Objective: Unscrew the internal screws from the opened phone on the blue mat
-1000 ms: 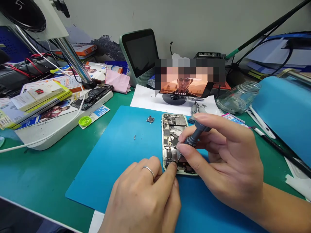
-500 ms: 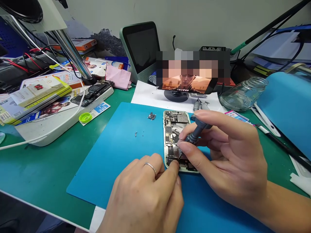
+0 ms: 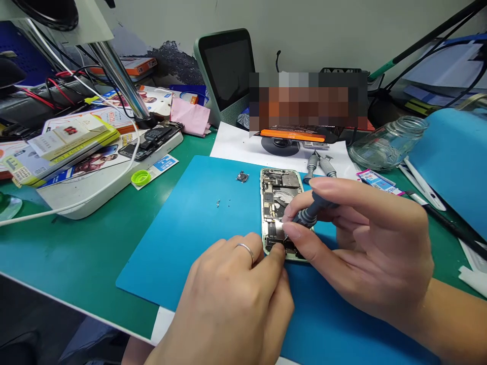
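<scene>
An opened smartphone [image 3: 268, 203] lies on the blue mat [image 3: 182, 213], its inner boards and parts bare. My left hand [image 3: 238, 294], with a ring on one finger, is curled at the phone's lower left edge; its index fingertip presses on the lower part of the phone. In my right hand [image 3: 373, 233] a dark grey screwdriver [image 3: 307, 217] is pinched between thumb and fingers, tilted down over the phone's lower half. Its tip is hidden behind the thumb. To the left of the phone lie a small camera-like module [image 3: 242, 176] and tiny screws [image 3: 218, 203].
Two more screwdrivers [image 3: 312, 167] lie behind the phone. A glass jar [image 3: 388, 144] lies on its side at the right, near white tweezers [image 3: 424, 185]. A green cap [image 3: 140, 177], boxes [image 3: 72, 147] and a lamp post [image 3: 122, 81] stand left. A partly blurred screen [image 3: 292, 136] is behind.
The whole view has shifted slightly, so things sit a little further right and higher. Both hands keep their places at the phone; the screwdriver appears tilted a little flatter.
</scene>
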`<state>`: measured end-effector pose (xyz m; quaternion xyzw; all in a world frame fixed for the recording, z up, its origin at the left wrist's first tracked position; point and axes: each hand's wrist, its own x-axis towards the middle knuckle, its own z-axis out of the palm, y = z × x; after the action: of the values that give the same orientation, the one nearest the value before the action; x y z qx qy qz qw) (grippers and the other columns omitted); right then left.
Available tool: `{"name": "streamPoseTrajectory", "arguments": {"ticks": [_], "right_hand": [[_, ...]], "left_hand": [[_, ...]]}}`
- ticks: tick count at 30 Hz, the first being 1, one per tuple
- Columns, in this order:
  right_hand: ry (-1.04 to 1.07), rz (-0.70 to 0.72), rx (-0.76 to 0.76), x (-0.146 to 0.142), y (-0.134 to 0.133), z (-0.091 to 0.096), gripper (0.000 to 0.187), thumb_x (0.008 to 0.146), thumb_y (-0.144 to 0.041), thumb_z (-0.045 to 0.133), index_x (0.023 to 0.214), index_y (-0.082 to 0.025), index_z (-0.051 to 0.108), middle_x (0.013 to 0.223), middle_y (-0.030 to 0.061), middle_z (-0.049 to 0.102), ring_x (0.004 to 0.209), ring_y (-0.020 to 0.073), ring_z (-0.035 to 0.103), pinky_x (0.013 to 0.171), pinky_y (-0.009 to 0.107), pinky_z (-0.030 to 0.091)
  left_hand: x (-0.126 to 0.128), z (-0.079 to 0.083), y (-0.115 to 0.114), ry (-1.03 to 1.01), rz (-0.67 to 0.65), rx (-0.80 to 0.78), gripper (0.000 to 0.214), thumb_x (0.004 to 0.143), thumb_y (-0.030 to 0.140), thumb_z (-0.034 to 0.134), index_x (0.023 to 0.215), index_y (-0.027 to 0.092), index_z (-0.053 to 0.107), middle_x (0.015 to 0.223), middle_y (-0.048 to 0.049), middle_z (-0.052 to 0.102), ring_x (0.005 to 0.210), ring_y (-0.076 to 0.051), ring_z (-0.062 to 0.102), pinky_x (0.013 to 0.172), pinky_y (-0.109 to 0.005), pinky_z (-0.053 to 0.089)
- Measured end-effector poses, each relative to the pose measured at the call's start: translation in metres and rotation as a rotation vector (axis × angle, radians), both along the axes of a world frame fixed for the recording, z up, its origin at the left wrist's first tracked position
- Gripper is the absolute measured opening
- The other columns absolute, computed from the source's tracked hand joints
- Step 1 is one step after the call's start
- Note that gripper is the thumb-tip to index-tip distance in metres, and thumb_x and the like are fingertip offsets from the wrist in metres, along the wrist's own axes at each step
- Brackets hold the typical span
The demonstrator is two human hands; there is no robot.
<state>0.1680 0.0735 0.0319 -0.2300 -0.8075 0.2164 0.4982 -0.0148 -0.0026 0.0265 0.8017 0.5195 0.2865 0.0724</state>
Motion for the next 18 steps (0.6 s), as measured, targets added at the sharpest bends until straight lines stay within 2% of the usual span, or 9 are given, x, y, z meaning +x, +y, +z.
{"name": "streamPoseTrajectory", "arguments": {"ticks": [6, 11, 18], "right_hand": [[-0.029, -0.015, 0.118, 0.000, 0.002, -0.004, 0.069, 0.089, 0.001, 0.075, 0.148, -0.029, 0.056, 0.123, 0.0064, 0.076, 0.097, 0.0191, 0.078, 0.074, 0.029, 0.070], [-0.089, -0.069, 0.159, 0.002, -0.002, -0.009, 0.070, 0.094, -0.003, 0.071, 0.153, -0.032, 0.047, 0.132, 0.0092, 0.072, 0.103, 0.0200, 0.078, 0.073, 0.029, 0.071], [-0.073, -0.110, 0.181, 0.005, -0.003, -0.008, 0.065, 0.097, -0.006, 0.069, 0.152, -0.030, 0.045, 0.124, 0.0094, 0.075, 0.092, 0.0191, 0.079, 0.073, 0.033, 0.072]], "left_hand": [[0.001, 0.006, -0.001, -0.024, 0.008, -0.077, 0.026, 0.101, 0.017, 0.052, 0.098, 0.022, 0.078, 0.075, 0.0009, 0.058, 0.063, -0.018, 0.055, 0.059, -0.036, 0.039], [0.000, 0.004, -0.002, -0.016, -0.005, -0.066, 0.027, 0.101, 0.016, 0.051, 0.097, 0.022, 0.078, 0.076, 0.0003, 0.061, 0.065, -0.019, 0.060, 0.059, -0.036, 0.041], [0.001, -0.001, 0.000, -0.018, -0.016, 0.005, 0.029, 0.101, 0.016, 0.048, 0.099, 0.024, 0.076, 0.075, 0.0010, 0.062, 0.063, -0.017, 0.062, 0.058, -0.034, 0.043]]}}
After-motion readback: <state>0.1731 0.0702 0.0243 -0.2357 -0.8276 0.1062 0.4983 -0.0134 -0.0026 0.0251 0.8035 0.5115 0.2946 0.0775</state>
